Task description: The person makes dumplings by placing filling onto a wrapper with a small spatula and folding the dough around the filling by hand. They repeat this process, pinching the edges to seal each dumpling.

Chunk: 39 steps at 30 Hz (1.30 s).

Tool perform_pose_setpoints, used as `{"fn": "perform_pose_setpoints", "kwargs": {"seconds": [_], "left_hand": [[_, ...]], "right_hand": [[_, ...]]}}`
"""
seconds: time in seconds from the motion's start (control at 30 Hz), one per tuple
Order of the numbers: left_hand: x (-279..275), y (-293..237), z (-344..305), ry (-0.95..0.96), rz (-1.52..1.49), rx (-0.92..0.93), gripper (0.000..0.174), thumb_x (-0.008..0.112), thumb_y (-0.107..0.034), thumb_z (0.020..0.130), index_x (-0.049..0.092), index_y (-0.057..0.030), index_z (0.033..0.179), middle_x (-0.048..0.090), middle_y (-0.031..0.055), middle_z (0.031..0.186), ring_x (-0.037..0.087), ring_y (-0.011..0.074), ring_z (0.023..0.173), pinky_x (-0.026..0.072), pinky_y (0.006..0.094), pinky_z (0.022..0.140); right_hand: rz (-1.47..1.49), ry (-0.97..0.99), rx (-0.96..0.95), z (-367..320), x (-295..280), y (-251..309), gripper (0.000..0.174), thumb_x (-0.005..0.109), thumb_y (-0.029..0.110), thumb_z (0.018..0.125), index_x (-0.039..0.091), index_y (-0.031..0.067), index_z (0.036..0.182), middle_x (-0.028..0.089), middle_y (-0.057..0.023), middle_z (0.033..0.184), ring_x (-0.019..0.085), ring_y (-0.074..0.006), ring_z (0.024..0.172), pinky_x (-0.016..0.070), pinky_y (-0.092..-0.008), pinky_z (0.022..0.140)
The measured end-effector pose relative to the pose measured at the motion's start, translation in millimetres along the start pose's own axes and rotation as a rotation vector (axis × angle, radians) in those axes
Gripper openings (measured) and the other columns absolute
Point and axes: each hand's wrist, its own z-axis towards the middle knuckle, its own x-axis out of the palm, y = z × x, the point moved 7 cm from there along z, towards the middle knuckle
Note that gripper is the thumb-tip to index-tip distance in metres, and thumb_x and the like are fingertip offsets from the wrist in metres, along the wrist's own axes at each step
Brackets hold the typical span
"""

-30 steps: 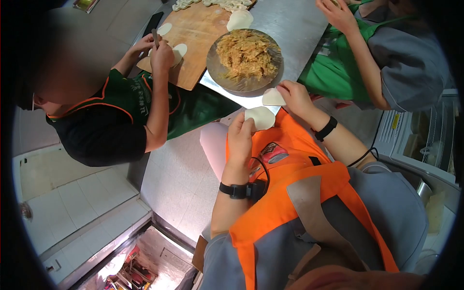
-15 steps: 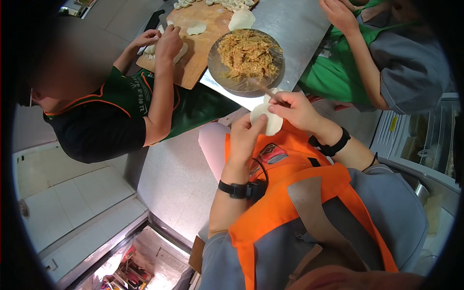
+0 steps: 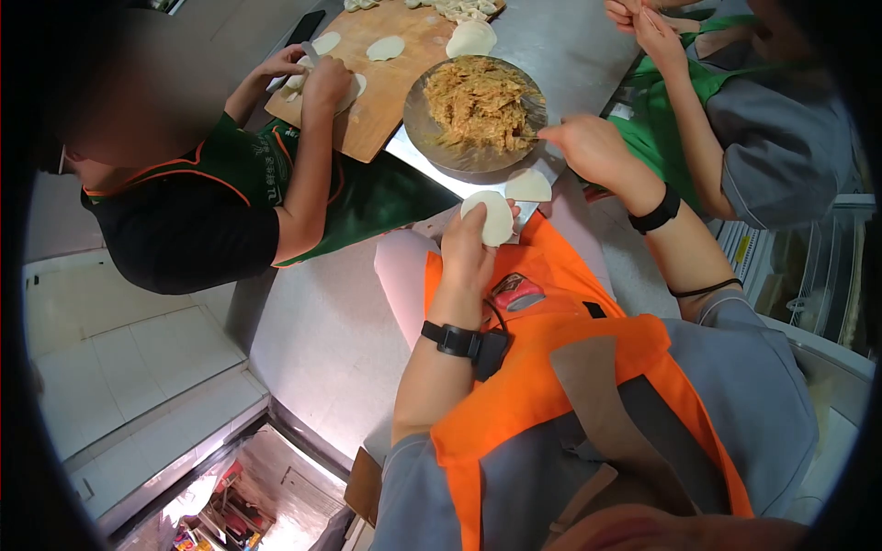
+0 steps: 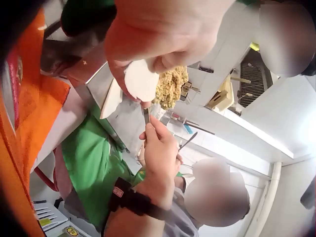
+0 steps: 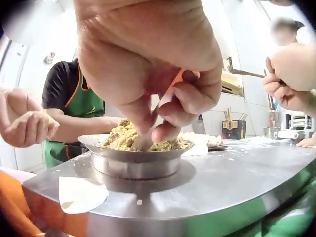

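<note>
My left hand [image 3: 467,246] holds a round white dough wrapper [image 3: 487,219], the thumb lying on its face; the left wrist view shows the same wrapper [image 4: 141,80] under the palm. My right hand [image 3: 593,151] pinches a thin metal utensil [image 5: 163,102] whose tip is in the shredded yellow-brown filling [image 5: 123,136]. That filling is heaped in a round metal bowl [image 5: 136,165] on the steel table. Another wrapper [image 3: 528,185] lies at the table's corner, just right of the held one, and hangs a little over the edge in the right wrist view.
On the left, a person in a dark green apron [image 3: 367,197] works over a wooden board [image 3: 372,129] with wrappers on it. Finished dumplings [image 3: 464,9] sit at the board's far end, near a wrapper stack [image 3: 471,39]. Another person in green [image 3: 648,138] stands on the right.
My right hand has moved away from the left hand's wrapper to the bowl's right side, with the utensil. The left hand keeps its wrapper. The person on the left has shifted their hands over the board.
</note>
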Motion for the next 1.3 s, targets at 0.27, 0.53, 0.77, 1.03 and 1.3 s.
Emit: {"fn": "perform_pose_setpoints", "kwargs": {"seconds": [0.27,0.53,0.77,1.03,1.3], "left_hand": [[-7,-8,6,-0.041,-0.160,0.004,0.049,0.025,-0.031,0.107,0.039,0.0074,0.134,0.056,0.0245,0.127,0.059,0.0374,0.114,0.0517,0.0473,0.094],[13,-53,10,0.046,-0.379,0.182,0.055,0.020,-0.036,0.107,0.035,0.0060,0.138,0.048,0.0268,0.136,0.050,0.0403,0.127,0.0391,0.0487,0.108],[30,-43,2,0.104,-0.428,0.112,0.050,0.028,-0.034,0.107,0.038,0.0058,0.135,0.051,0.0256,0.133,0.050,0.0409,0.126,0.0371,0.0483,0.109],[29,-46,-7,0.100,-0.348,0.155,0.042,0.034,-0.028,0.106,0.044,0.0054,0.130,0.055,0.0233,0.128,0.053,0.0367,0.122,0.0437,0.0464,0.103],[49,-37,-24,0.148,0.033,0.268,0.041,0.036,-0.032,0.105,0.052,0.0032,0.119,0.062,0.0169,0.109,0.065,0.0268,0.091,0.0549,0.0404,0.084]], "right_hand": [[1.058,0.378,0.209,-18,40,39,0.026,0.052,0.011,0.098,0.066,0.0031,0.117,0.065,-0.0043,0.077,0.061,-0.0130,0.070,0.0479,-0.0278,0.065],[0.435,-0.138,-0.029,-42,-19,98,0.030,0.056,0.006,0.090,0.065,0.0057,0.119,0.062,-0.0125,0.089,0.060,-0.0299,0.080,0.0489,-0.0383,0.070],[1.211,0.126,0.342,-47,16,82,0.022,0.050,0.008,0.098,0.066,-0.0023,0.109,0.054,0.0007,0.065,0.051,-0.0076,0.061,0.0430,-0.0254,0.059],[0.753,-0.162,-0.018,-36,-35,92,0.012,0.057,0.007,0.090,0.057,0.0037,0.101,0.059,-0.0097,0.087,0.061,-0.0271,0.078,0.0477,-0.0359,0.066],[0.807,-0.270,-0.086,-23,-46,88,0.012,0.063,-0.005,0.084,0.062,-0.0003,0.095,0.059,-0.0110,0.097,0.060,-0.0211,0.078,0.0477,-0.0282,0.067]]}}
